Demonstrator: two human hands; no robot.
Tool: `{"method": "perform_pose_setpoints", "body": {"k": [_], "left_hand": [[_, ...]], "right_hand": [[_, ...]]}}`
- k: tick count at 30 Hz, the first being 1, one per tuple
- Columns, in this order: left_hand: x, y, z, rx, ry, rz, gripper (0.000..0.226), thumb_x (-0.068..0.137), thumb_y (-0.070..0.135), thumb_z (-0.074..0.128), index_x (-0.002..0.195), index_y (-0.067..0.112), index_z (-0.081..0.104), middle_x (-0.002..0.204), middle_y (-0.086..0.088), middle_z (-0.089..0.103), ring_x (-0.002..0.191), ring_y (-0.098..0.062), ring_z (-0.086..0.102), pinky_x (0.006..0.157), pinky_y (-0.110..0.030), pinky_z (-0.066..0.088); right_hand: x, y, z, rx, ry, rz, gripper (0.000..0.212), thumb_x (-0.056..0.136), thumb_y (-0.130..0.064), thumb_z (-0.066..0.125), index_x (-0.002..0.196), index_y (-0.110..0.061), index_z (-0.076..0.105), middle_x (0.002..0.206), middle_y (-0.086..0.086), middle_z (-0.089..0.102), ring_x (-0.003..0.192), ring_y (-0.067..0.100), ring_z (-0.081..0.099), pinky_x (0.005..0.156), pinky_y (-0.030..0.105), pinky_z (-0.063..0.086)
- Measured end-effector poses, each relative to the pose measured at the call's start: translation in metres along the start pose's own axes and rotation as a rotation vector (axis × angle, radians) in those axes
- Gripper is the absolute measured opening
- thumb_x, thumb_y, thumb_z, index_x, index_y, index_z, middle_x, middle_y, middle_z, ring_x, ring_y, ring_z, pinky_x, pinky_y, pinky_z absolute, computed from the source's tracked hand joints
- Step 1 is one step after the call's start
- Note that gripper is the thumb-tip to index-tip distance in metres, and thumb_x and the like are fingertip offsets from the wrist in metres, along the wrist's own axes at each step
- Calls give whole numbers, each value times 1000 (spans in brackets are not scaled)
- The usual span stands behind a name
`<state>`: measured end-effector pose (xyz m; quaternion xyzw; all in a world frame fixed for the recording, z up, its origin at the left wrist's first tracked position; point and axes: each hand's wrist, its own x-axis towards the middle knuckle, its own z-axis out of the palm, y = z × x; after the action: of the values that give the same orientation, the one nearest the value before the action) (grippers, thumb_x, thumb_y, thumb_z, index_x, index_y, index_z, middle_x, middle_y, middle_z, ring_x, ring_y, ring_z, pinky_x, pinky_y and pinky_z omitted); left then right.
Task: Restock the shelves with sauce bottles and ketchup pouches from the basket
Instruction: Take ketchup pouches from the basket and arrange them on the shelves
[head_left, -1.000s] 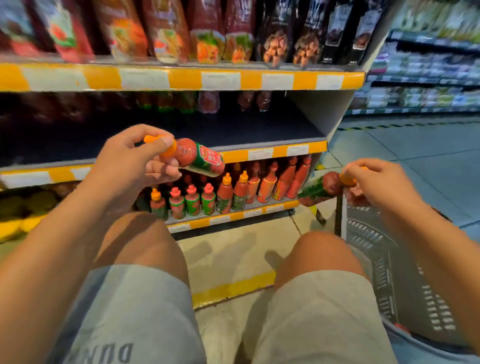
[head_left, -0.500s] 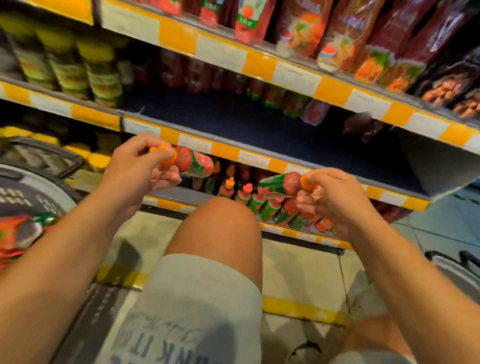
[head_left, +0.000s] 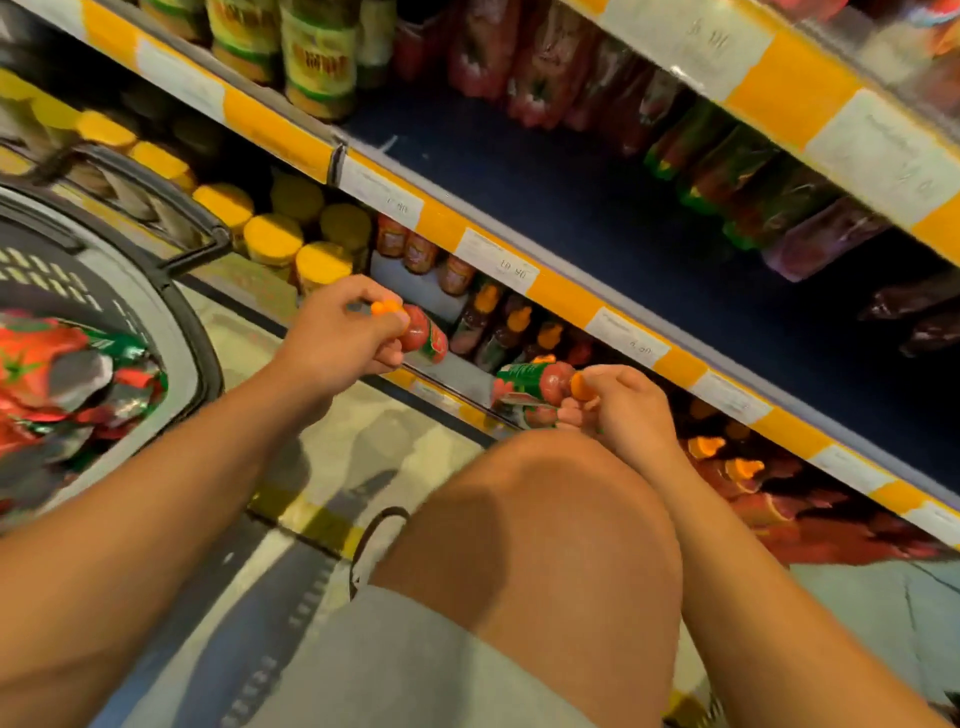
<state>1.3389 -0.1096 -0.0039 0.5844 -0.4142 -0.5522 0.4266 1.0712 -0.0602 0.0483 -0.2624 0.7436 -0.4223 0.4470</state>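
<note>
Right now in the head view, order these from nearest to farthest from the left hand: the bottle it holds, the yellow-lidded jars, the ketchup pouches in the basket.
1. Sauce bottle, in the left hand's grip by its orange cap.
2. Yellow-lidded jars, on the bottom shelf just above the hand.
3. Ketchup pouches, in the basket at far left.

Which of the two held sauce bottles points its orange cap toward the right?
The bottle in the right hand: its cap faces right, body leftward; the left hand's bottle is reversed.
</note>
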Motion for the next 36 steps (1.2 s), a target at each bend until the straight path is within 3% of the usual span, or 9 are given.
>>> {"method": "perform_pose_setpoints", "body": {"k": [3,5,9,15,24,32,36], "left_hand": [[22,-19,15,75,-24,30,10,95,12,70,105,12,67,77,-21,70,64,-23,68,66,-42,63],[36,-30,24,122,-39,49,10,95,13,70,104,14,68,74,-17,71,62,-22,68,69,-46,63],[61,-49,41,192,-79,77,10,95,15,71,104,15,68,74,-10,71,59,-17,68,65,-42,64],[88,-65,65,304,-144,87,6,95,20,71,101,20,69,72,-2,69,66,-19,71,65,-37,59],[110,-83,91,436,-181,108,4,93,26,71,90,26,68,71,9,65,67,-11,61,65,-32,50],[122,-75,93,629,-219,185,17,98,35,66,97,18,68,81,3,66,76,-16,63,68,-35,50],[120,-74,100,637,-228,190,18,98,35,66,92,18,66,82,1,66,77,-19,64,73,-42,55]], "right_hand": [[24,10,13,-44,-30,16,5,95,-1,58,92,-4,61,70,21,58,68,30,55,61,39,50],[39,17,23,-84,-51,7,4,97,-3,59,100,-2,61,72,22,59,66,30,57,62,39,51],[59,28,40,-146,-84,-33,13,100,-7,60,111,-1,60,72,18,62,62,26,59,64,40,54],[86,42,57,-258,-117,-48,10,101,-12,61,110,-10,62,80,14,68,67,24,65,73,49,61],[107,49,64,-283,-183,-26,10,103,-11,59,112,-12,63,77,10,68,70,22,65,76,44,59],[124,59,76,-431,-164,-71,19,103,-20,58,119,-12,64,84,11,73,73,21,73,76,49,65],[124,55,79,-459,-191,-63,12,105,-15,53,109,-16,65,97,15,72,79,21,70,76,48,65]]}}
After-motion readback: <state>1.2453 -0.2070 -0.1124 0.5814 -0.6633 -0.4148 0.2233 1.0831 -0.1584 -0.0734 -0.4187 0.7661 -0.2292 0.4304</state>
